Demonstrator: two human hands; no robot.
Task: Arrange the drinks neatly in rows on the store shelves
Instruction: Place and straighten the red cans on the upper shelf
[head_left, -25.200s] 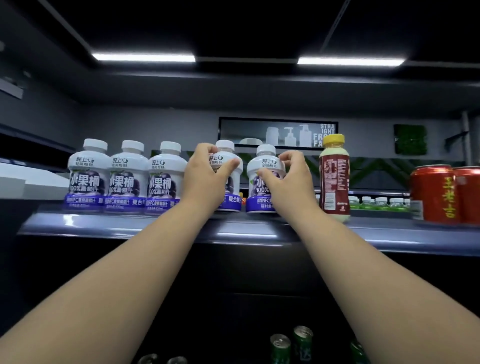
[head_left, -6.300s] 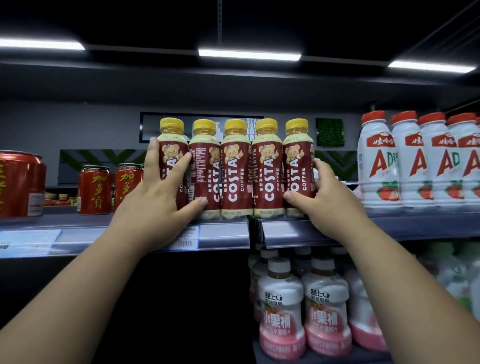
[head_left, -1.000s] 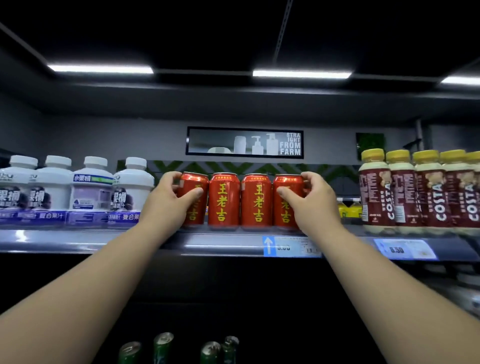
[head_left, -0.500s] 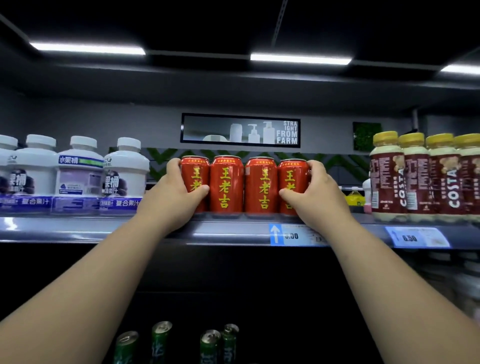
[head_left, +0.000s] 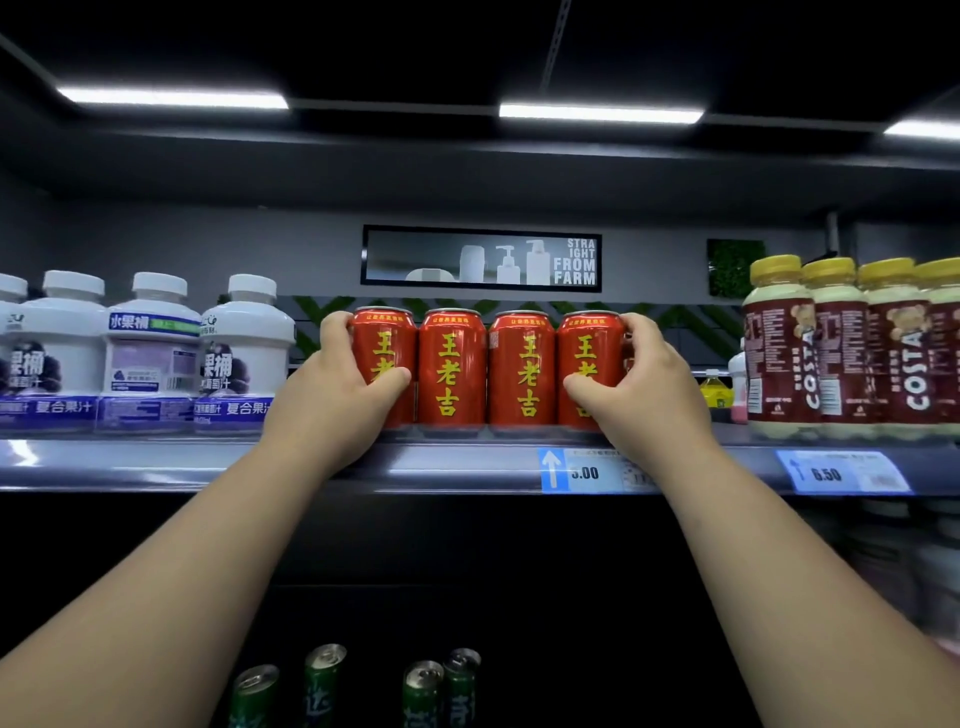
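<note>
Gripping a row of four red metal cans with yellow lettering (head_left: 452, 364) from both ends: left hand (head_left: 337, 400) curled round the leftmost can (head_left: 385, 343), right hand (head_left: 639, 395) round the rightmost can (head_left: 589, 348) (thumbs across the fronts). Standing upright, touching, on the grey shelf (head_left: 441, 467), between squat white bottles (head_left: 150, 353) and yellow-capped coffee bottles (head_left: 841, 348).

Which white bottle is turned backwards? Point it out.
The second white bottle left of the red cans: its fine-print back label faces out, while its neighbours show their fronts.
</note>
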